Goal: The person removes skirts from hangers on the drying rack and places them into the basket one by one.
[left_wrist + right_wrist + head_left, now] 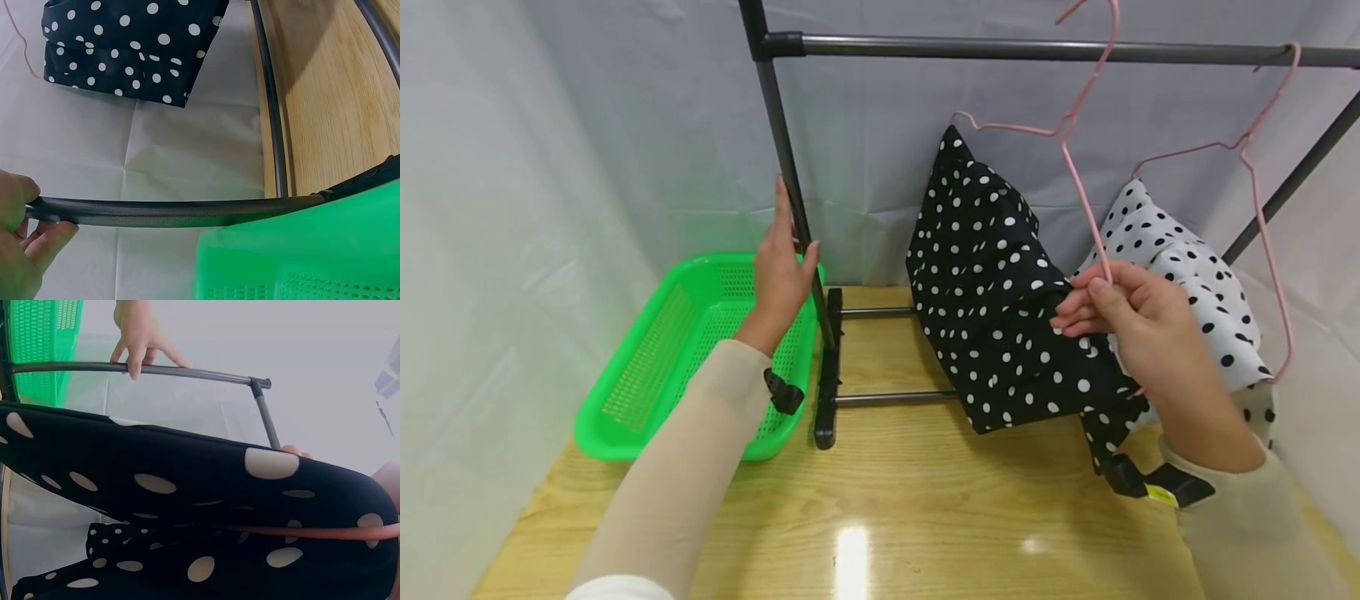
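Your left hand [781, 271] grips the rack's upright pole [786, 167], steadying it; your right hand [1120, 312] pinches the pink hanger [1078, 179] against the black polka-dot garment [992, 292], which hangs above the worktop [887, 500].

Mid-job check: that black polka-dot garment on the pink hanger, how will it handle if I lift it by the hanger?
Probably floppy: the black polka-dot garment folds and sags over the pink hanger where the right hand pinches both. Likely light, since that thin wire carries it without visible bending. It may slide off, as it looks draped rather than properly hung. The left hand grips the rack post.
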